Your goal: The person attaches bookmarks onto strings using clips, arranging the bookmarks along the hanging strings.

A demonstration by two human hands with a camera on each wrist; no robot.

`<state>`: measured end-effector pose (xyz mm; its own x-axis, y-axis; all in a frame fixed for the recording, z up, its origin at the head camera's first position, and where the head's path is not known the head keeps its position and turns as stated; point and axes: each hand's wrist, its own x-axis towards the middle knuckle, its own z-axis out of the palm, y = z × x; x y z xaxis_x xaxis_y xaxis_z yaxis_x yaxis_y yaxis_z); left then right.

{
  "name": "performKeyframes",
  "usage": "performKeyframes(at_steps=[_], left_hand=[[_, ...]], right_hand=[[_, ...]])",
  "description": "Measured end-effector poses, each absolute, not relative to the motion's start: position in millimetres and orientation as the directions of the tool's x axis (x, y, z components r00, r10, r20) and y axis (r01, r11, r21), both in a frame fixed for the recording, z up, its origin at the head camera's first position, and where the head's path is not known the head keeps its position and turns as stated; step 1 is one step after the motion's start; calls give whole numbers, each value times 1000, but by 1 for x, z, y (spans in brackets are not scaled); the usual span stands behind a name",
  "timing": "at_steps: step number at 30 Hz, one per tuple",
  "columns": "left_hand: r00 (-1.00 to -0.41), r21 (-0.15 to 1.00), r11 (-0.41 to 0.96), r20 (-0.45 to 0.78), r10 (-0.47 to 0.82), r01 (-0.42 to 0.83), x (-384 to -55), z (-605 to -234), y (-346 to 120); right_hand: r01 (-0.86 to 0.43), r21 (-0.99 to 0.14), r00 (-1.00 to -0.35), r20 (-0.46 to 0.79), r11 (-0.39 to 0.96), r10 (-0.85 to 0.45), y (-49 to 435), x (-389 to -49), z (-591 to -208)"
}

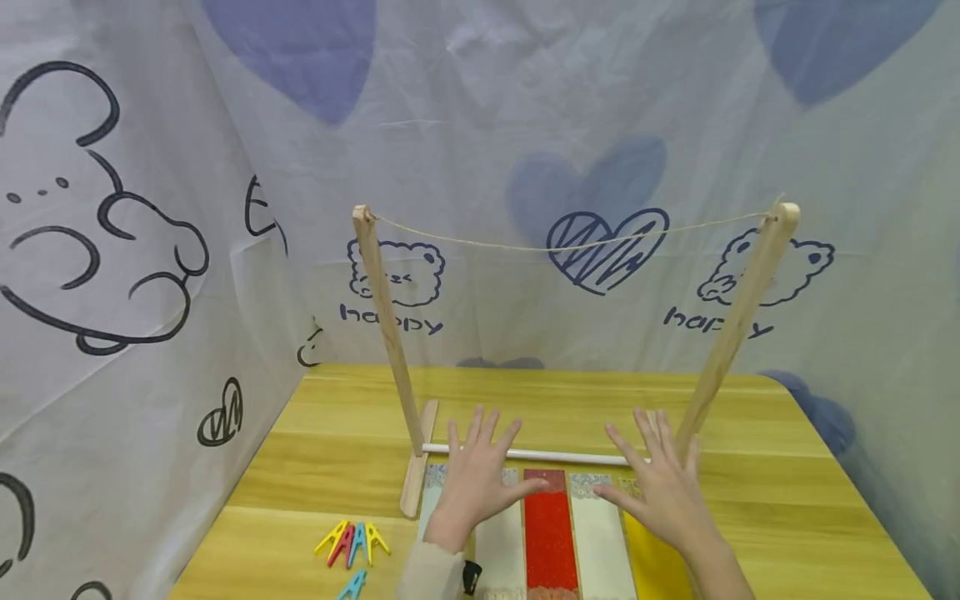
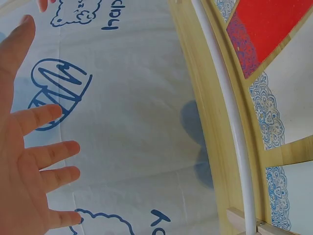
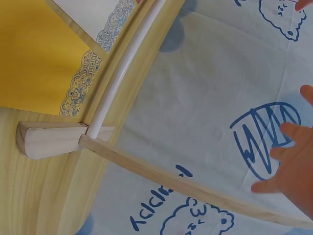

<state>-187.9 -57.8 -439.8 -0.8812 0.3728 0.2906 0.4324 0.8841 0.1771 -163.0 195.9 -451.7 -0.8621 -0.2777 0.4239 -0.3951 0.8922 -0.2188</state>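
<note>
My left hand (image 1: 480, 475) is held up with fingers spread, holding nothing, above the left end of a row of lace-edged paper strips. To the right, my right hand (image 1: 663, 483) is likewise spread and bare, over the yellow strip (image 1: 656, 562). Between the hands lie a red strip (image 1: 550, 533) and a white strip (image 1: 603, 533). Another white strip (image 1: 498, 546) and a pale strip (image 1: 430, 500) are partly covered by the left hand. Behind stands a wooden frame with a left post (image 1: 388, 333), a right post (image 1: 738, 333), a white rod (image 1: 562, 456) and a slack string (image 1: 510, 247).
Small clothespins in yellow, red (image 1: 342, 546) and blue (image 1: 358, 543) lie left of the strips, with another blue clothespin (image 1: 352, 586) nearer me. A printed cloth (image 1: 480, 333) hangs behind and left of the wooden table (image 1: 300, 467).
</note>
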Motion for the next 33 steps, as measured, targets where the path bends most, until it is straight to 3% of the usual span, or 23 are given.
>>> performKeyframes(at_steps=[8,19,33], left_hand=[[-855,153,876,347,385,457,-189,-444,-60],[-770,148,851,523,365,504,-191,-452,-68],[-765,210,829,548,339,518,-181,-464,-86]], right_hand=[[-481,-213,-812,476,851,-339,205,-167,-455],[-514,-265,-791,516,816,-330,213,-167,-461],[-514,-383,-810,512,767,-287,219,-162,-472]])
